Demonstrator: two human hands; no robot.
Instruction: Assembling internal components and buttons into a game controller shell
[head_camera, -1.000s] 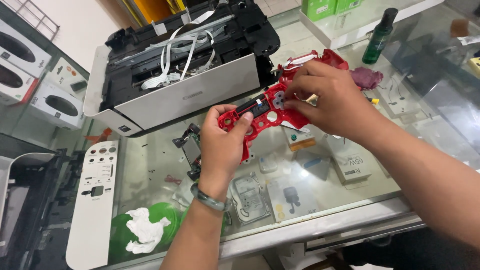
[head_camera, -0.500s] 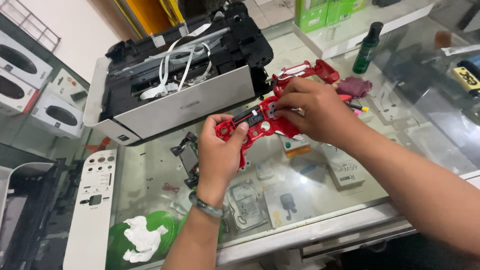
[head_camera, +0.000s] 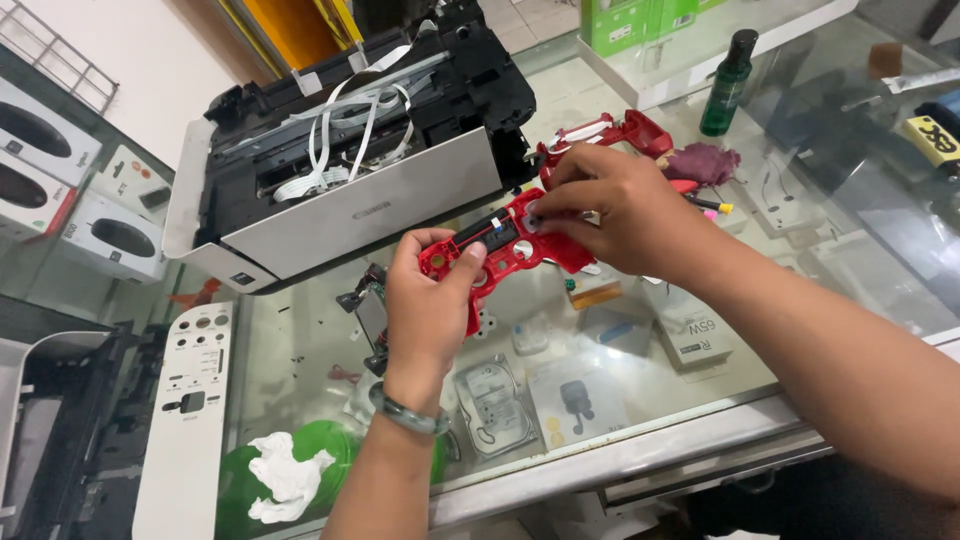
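Both hands hold a red game-controller shell (head_camera: 510, 252) above a glass counter. My left hand (head_camera: 430, 300) grips its left handle, thumb on top, and a green bangle rings that wrist. My right hand (head_camera: 620, 215) covers the shell's right half, fingertips pinching near its upper middle. A black strip with a small white part runs along the shell's inner face. A second red shell half (head_camera: 605, 135) lies on the counter just beyond my right hand.
An opened printer (head_camera: 350, 150) with white ribbon cables sits behind. A white panel with holes (head_camera: 190, 410) lies at left, a green bowl with a white tissue (head_camera: 290, 475) near the front edge. A dark green bottle (head_camera: 727, 70), a purple cloth (head_camera: 705, 163) and small boxes under the glass counter (head_camera: 300, 340) are at right.
The view shifted slightly; both hands keep hold of the red shell. My right fingers have moved from its right side toward its upper middle.
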